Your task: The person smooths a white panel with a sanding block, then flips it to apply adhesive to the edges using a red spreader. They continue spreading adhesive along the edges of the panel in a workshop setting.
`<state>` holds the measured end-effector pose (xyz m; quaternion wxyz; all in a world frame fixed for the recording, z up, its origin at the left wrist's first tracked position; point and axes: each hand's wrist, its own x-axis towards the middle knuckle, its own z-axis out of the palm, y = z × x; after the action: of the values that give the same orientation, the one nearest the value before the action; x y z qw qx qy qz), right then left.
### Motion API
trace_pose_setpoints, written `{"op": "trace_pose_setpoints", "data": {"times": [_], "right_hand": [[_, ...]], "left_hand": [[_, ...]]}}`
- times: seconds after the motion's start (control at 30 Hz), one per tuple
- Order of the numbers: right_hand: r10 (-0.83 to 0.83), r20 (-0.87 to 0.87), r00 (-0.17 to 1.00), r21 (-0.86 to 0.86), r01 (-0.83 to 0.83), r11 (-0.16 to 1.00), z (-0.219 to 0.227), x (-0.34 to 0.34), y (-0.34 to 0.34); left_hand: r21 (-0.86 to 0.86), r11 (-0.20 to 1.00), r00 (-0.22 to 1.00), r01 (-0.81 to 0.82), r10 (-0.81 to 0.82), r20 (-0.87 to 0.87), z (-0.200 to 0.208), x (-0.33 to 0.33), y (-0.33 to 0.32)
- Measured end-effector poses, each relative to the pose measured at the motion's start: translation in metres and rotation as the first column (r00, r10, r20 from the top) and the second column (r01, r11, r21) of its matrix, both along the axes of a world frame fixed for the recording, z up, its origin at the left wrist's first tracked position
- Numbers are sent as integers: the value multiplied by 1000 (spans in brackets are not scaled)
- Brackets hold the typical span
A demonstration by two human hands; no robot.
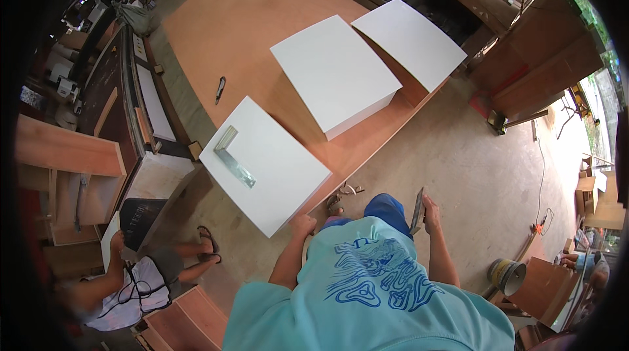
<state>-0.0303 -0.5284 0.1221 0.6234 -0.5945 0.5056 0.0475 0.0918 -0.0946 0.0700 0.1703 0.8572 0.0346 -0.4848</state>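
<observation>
My right hand (430, 213) is closed around a thin, flat grey tool (417, 211) held beside my leg; its exact kind is unclear. Near the edge of the wooden table, my left hand (303, 225) has its fingers curled, and I cannot make out whether anything is in them. Close by lies a white panel (282, 177) with a silvery L-shaped piece (234, 159), like a try square, on top. Farther along sit a thick white stack or box (337, 72) and another white panel (411, 43). A utility knife (220, 90) rests on the brown tabletop (223, 30).
To my left, a person (134, 285) in a light top holds a white piece beside a wooden cabinet (72, 174). A metal can (508, 277) stands at lower right. Wooden boards (544, 76) and a cable (542, 174) are on the right, over the concrete floor (472, 148).
</observation>
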Motion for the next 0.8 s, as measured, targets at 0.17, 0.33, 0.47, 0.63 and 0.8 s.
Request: {"op": "trace_pose_setpoints", "data": {"times": [0.17, 0.33, 0.47, 0.63, 0.8], "right_hand": [[293, -166, 942, -177, -321, 930, -12, 91, -47], [479, -315, 820, -241, -557, 795, -49, 185, -107], [579, -336, 743, -184, -655, 733, -72, 258, -124], [606, -443, 660, -207, -733, 648, -96, 332, -133], [554, -494, 670, -386, -740, 551, -110, 372, -107]], "left_hand": [[-124, 969, 859, -214, 247, 448, -61, 1, -28], [-43, 981, 932, -188, 192, 308, -41, -6, -66], [14, 916, 904, -402, 394, 169, -5, -48, -101], [-153, 782, 751, -604, 623, 218, 23, -89, -135], [-38, 621, 604, -783, 772, 199, 42, -126, -191]]}}
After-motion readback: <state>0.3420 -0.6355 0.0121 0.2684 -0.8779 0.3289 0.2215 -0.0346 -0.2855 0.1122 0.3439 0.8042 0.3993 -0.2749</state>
